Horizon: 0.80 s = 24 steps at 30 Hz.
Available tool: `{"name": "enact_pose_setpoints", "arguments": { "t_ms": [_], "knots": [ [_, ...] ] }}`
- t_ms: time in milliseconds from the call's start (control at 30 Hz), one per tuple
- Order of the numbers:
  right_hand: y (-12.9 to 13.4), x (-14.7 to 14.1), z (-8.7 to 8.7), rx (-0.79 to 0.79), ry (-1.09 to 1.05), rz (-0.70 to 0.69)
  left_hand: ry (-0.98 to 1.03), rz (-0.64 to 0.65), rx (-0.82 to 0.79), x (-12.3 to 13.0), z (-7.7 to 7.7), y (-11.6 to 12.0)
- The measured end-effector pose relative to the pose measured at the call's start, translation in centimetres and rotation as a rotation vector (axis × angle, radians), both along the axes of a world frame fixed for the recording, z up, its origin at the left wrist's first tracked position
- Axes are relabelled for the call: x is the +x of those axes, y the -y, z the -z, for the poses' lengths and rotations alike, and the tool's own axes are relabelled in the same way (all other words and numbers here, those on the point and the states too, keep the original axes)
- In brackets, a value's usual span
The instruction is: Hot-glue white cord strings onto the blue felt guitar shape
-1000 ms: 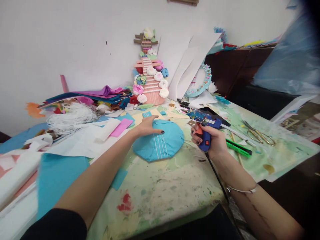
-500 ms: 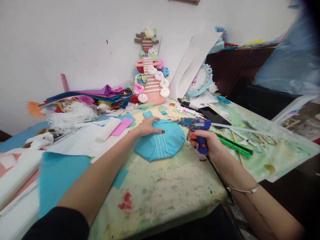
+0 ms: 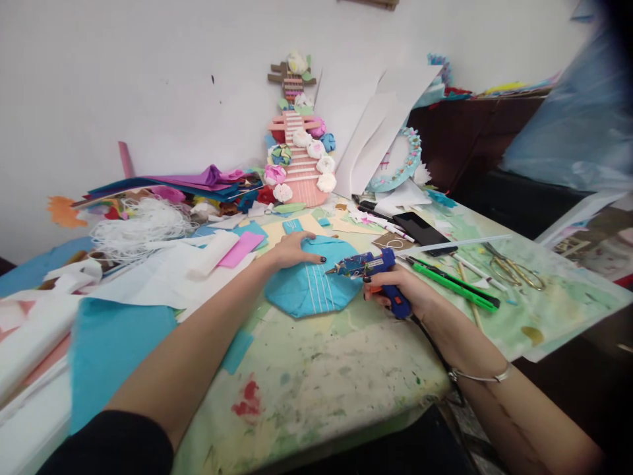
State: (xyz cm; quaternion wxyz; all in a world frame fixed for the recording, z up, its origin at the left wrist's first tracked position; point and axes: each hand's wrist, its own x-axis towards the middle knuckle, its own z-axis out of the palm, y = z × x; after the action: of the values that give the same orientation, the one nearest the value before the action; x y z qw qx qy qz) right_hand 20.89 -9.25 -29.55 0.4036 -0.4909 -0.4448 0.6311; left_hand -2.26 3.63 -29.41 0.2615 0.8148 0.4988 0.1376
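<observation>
A rounded blue paper-covered piece [image 3: 331, 290] lies on the table, with several white strings running across its top. My left hand [image 3: 294, 252] grips its upper left part, the thumb on top and the other fingers toward the far edge, partly hidden. Wrapped around the handle of a blue hot glue gun [image 3: 368, 262] is my right hand [image 3: 403, 287], with fingers near the orange trigger. The gun's nozzle points left, over the piece close to the strings. A long translucent glue stick [image 3: 459, 245] sticks out of its back.
A pink guitar-shaped craft [image 3: 304, 175] with paper flowers leans on the wall. To the right lie a green utility knife [image 3: 455, 285], scissors [image 3: 517, 269] and a phone [image 3: 424, 232]. White string [image 3: 143, 227] and coloured paper [image 3: 123, 356] cover the left side.
The glue gun has moved left in my right hand, its nozzle passing from the piece's far right edge to near the strings. My left hand stays on the piece.
</observation>
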Motion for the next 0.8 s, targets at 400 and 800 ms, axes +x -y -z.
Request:
{"name": "enact_pose_setpoints", "arguments": {
  "t_ms": [400, 800],
  "knots": [
    [0.1, 1.0, 0.3, -0.078, 0.036, -0.108, -0.02, -0.002, 0.013, 0.0, 0.0, 0.0],
    [0.6, 0.0, -1.1, 0.011, -0.01, -0.035, -0.018, 0.002, 0.006, 0.0, -0.2, -0.1]
  ]
}}
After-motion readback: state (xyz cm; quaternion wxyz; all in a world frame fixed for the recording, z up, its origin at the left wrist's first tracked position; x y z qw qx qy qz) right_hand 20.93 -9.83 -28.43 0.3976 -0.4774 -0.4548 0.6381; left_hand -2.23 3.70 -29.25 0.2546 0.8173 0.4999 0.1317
